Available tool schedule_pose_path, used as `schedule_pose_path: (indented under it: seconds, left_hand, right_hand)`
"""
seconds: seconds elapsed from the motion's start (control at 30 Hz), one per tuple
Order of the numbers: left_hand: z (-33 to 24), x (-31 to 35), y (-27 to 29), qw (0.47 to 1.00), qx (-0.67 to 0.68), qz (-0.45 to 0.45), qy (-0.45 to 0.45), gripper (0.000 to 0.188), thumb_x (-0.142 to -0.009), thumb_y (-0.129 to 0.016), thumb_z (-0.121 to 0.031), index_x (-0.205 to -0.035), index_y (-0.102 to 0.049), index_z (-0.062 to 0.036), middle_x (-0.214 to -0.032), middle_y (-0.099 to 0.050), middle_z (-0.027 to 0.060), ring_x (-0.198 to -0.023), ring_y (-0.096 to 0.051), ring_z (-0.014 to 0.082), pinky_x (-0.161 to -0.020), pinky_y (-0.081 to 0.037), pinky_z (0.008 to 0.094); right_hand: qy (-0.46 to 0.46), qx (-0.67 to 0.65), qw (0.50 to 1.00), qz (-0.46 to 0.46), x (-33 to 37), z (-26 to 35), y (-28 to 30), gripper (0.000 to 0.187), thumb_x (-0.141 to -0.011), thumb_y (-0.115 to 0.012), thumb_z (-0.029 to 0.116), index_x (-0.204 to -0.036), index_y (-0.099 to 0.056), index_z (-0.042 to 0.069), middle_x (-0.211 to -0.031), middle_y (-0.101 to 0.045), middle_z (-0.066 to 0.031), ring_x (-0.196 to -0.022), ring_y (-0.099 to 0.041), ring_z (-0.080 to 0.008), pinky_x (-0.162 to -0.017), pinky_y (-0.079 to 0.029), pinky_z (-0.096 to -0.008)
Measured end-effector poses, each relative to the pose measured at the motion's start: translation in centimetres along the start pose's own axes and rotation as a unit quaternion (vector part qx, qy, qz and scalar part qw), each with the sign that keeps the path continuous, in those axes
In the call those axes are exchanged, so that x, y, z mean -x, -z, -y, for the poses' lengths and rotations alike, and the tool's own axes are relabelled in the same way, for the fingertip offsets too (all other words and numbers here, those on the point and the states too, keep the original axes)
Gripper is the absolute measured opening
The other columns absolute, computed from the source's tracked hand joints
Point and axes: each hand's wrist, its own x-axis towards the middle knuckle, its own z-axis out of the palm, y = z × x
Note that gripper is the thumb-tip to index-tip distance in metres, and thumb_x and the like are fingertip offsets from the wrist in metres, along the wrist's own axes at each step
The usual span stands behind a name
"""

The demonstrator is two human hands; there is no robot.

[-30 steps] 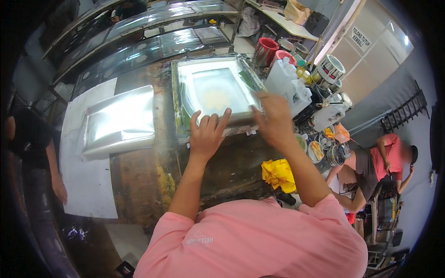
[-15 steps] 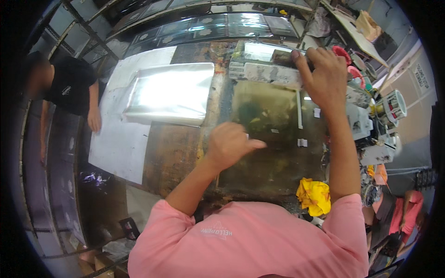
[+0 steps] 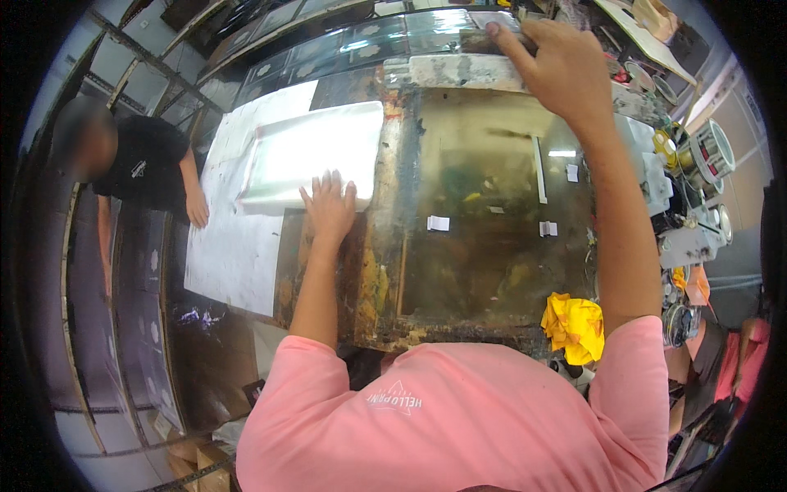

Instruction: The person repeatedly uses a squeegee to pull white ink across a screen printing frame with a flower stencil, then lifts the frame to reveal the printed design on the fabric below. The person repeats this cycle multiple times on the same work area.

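My left hand [image 3: 329, 205] has its fingers spread. Its fingertips rest on the near edge of a stack of shiny clear plastic sheets [image 3: 316, 152]. At the far side, my right hand [image 3: 561, 70] grips the edge of what looks like a raised printing screen frame [image 3: 467, 72], thumb toward the left; part of its grip is hidden. Below that frame lies a glossy greenish-brown glass-like plate [image 3: 492, 271]. Small white tabs [image 3: 438, 223] and a thin white strip [image 3: 539, 170] sit on the plate.
A large white sheet [image 3: 229, 254] lies under the stack. A crumpled yellow cloth [image 3: 574, 328] sits at the table's near right edge. Cans and tubs [image 3: 709, 152] crowd the right side. Another person in a dark shirt [image 3: 147, 156] stands at the left, a hand on the white sheet.
My left hand has moved left and away from me, from above the plate to the plastic stack, its fingers opening out. My right hand has risen farther up with the frame.
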Motion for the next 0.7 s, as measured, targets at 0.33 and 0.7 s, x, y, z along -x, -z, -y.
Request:
schedule_pose_path:
  seconds: [0.33,0.7]
  left_hand:
    - [-0.3,-3.4,7.4,0.995,0.059,0.035,-0.078,0.054,-0.115,-0.033,-0.042,-0.136,-0.07,-0.009,-0.127,-0.074,0.0176,-0.122,-0.067,0.0394,-0.124,-0.02,0.0689]
    - [-22.4,4.0,0.8,0.94,0.107,0.126,-0.298,0.113,-0.087,-0.05,-0.091,-0.161,-0.046,-0.0061,-0.172,-0.032,0.024,-0.161,-0.025,0.0423,-0.13,-0.01,0.0655]
  right_hand:
    - [0.004,0.003,1.0,-0.006,0.3,-0.4,-0.6,0.062,-0.103,-0.058,0.058,-0.076,-0.07,0.003,-0.073,-0.066,-0.0155,-0.076,-0.066,-0.0376,-0.071,-0.048,-0.0495]
    - [-0.002,-0.033,0.999,0.024,-1.3,-0.4,0.5,0.062,-0.099,-0.059,0.053,-0.071,-0.075,0.0,-0.071,-0.07,-0.0242,-0.076,-0.071,-0.0416,-0.08,-0.053,-0.0524]
